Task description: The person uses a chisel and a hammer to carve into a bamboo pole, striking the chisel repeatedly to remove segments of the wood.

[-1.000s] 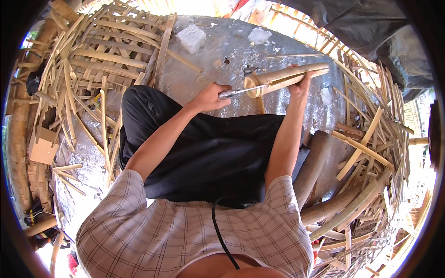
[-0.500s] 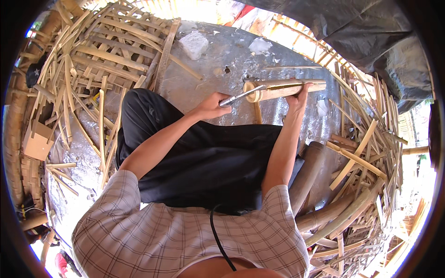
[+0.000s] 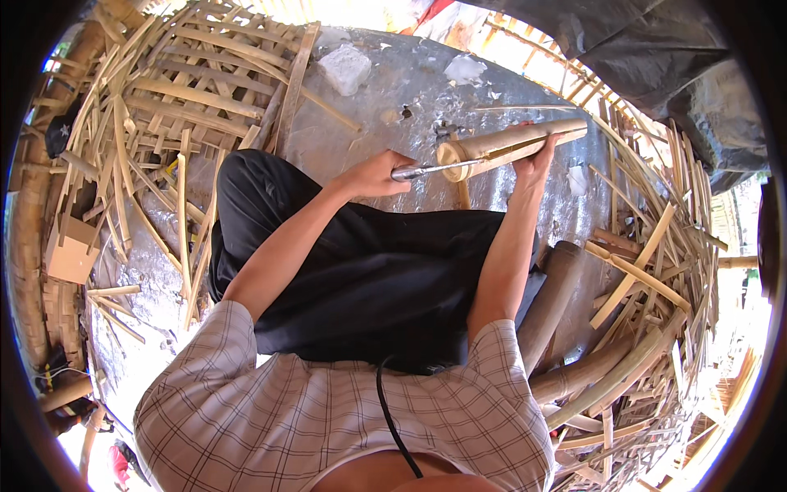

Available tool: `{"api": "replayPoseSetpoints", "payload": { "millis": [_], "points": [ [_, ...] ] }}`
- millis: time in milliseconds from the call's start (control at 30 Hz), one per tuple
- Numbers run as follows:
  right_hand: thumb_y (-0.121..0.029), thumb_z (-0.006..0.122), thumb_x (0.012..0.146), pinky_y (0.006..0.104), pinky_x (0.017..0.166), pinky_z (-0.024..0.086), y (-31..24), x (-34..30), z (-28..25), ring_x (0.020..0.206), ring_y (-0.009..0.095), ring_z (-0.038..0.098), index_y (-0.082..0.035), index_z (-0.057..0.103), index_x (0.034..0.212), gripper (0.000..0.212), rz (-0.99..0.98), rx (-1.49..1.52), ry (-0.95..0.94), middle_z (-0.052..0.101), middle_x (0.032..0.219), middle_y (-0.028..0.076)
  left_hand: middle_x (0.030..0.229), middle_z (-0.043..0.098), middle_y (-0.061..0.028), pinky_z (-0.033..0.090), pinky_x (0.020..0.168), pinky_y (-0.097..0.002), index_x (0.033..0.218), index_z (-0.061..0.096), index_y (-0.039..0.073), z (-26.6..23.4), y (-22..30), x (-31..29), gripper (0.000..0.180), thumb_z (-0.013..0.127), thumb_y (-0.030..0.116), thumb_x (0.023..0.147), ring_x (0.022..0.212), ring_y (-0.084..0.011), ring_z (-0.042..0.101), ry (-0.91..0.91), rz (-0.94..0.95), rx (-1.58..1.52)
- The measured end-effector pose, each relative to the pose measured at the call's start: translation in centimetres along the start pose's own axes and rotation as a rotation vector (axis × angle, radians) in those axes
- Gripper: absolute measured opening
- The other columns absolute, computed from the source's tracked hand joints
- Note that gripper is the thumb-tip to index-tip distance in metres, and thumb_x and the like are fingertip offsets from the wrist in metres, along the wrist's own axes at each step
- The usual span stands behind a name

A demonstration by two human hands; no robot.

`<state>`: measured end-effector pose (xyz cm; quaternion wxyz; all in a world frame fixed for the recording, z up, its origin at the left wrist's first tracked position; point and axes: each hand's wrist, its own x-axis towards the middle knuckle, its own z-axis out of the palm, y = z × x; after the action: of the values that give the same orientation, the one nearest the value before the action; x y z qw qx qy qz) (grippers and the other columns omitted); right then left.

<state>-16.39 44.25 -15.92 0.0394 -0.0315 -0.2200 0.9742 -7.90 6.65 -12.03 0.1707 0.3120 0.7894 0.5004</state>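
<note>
Bamboo [image 3: 515,138] has tilted, long axis slanting away rightward, right fingers [image 3: 547,148] clasping it, left fingers [image 3: 398,159] gripping a tool [image 3: 416,172].

Rustic bamboo workshop, loose split strips [image 3: 648,281] heaped at right, slatted lattice [image 3: 197,96] upper left, thick poles [image 3: 552,305]

Open floor [image 3: 385,82]: passage ahead of the legs [image 3: 352,271], between lattice [image 3: 197,97], left, and stick pile [image 3: 648,281], right. Obstacles: white block [image 3: 345,69], far side; bamboo [image 3: 516,139] and knife [image 3: 426,171], across the forward right; tube [image 3: 551,307], beside the right leg. Narrow gap: between the tube's far end and stick pile.
</note>
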Motion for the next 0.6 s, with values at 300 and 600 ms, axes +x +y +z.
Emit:
{"api": "replayPoseSetpoints", "payload": {
  "millis": [300,600],
  "points": [
    [-0.066,0.069,0.083,0.0541,0.088,0.056,-0.9,0.8,-3.5,0.094,0.033,0.066,-0.008,0.051,0.125,0.074,-0.043,-0.026,0.244,0.065,0.102,0.016,0.067,0.049,-0.0066,0.041,0.064,-0.0375,0.082,0.055,0.000,0.8,0.9,0.5,0.020,0.067,0.016,0.081,0.066,-0.0156,0.046,-0.042,-0.075,-0.081],
    [-0.064,0.064,0.090,0.0481,0.087,0.056,-2.1,-2.6,3.4,0.092,0.028,0.063,-0.008,0.040,0.134,0.076,-0.415,-0.285,0.329,0.060,0.098,0.015,0.091,0.070,-0.0178,0.052,0.076,-0.0420,0.109,0.068,0.002,-0.5,0.0,-0.5,0.036,0.068,0.025,0.081,0.086,-0.0329,0.068,0.090,-0.331,0.353]
  ]
}}
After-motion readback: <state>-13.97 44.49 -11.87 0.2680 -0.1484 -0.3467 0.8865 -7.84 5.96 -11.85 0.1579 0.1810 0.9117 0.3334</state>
